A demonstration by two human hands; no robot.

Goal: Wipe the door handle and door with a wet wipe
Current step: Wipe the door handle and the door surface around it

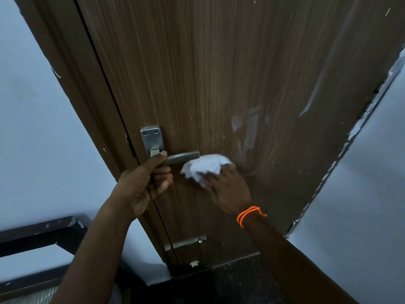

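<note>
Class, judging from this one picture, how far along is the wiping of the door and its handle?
Done: cannot tell; nothing shows the handle was wiped. In hand: the left hand grips the handle while the right hand presses the wet wipe on the door just beyond the lever's tip. Left: pale smears above the wipe and a streak near the right edge.

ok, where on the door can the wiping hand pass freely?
Free: the bare door above the handle, and the strip from the wet wipe to the right frame. Crowded: at the handle, gripped by the left hand, right hand alongside.
</note>
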